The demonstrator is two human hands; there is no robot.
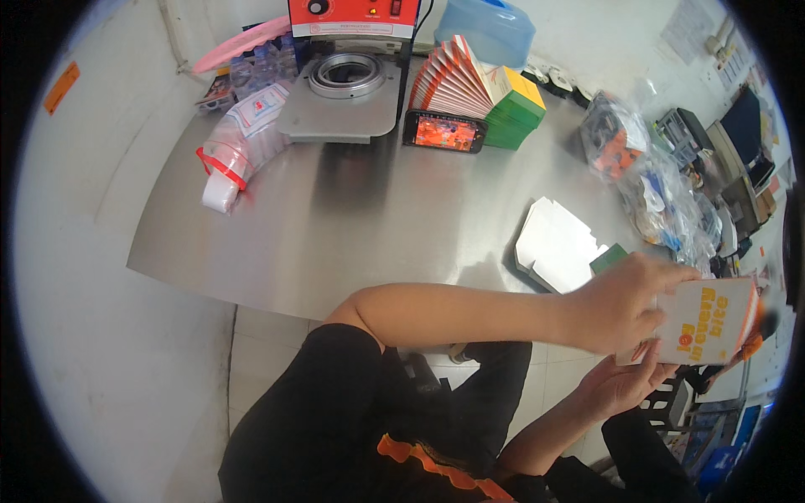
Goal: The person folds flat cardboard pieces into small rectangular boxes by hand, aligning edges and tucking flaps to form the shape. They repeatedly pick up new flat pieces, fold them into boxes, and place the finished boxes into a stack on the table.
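At the right, over the table's near edge, both my hands hold a small white printed paperboard carton with orange edges. My left hand reaches across from the left and grips it from above, fingers bent against its side. From below, my right hand supports it, thumb and fingers on its lower corner. Whether the carton is flat or folded out I cannot tell. Beside my left hand lies a pile of flat white carton blanks, with a green piece at its edge.
A red sealing machine stands at the back of the steel table. A phone leans against fanned orange-and-white cartons and green-yellow ones. Bagged cups lie left; plastic bags crowd the right.
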